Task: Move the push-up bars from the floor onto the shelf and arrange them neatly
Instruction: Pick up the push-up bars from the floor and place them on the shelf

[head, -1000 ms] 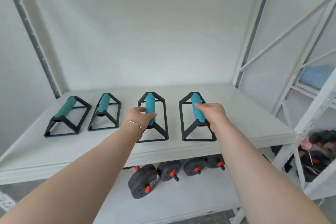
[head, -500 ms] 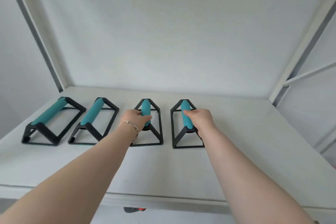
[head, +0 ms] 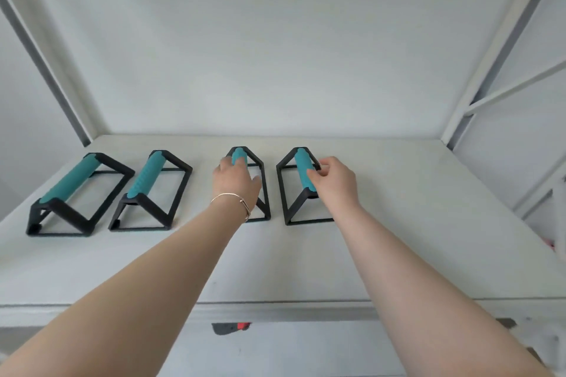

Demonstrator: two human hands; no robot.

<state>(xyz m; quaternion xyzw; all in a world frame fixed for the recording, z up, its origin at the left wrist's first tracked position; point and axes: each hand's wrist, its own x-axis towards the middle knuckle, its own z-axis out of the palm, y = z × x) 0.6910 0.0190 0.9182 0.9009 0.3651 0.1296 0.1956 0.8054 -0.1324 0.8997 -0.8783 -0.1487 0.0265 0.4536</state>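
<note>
Both hands have loosened up since half a second ago, when they were wrapped around the teal grips; the view has barely shifted, still looking down onto the white shelf [head: 398,239].

All four push-up bars are on the shelf in a row from 9 o'clock to about 1 o'clock. Far-left bar [head: 80,193] and second bar [head: 150,190] sit just beside each other, angled a bit, nobody touching them. Third bar [head: 263,202] is mostly hidden under the left hand [head: 235,184], which lies over its teal grip with fingers spread and slack, palm down. I can't tell if it's pressing on the grip or just above it, but it isn't clamped around it. A thin bracelet [head: 232,197] sits on that wrist.

Fourth bar [head: 301,174] stands upright and roughly parallel to the third, with a small gap between them. Right hand [head: 333,180] is at its 3 o'clock side, fingers half curled and open, fingertips just touching the side of the teal grip, not gripping it.

Below the shelf's front edge at 6 o'clock, a bit of something black and red [head: 231,327] pokes out, too cut off to identify.
</note>
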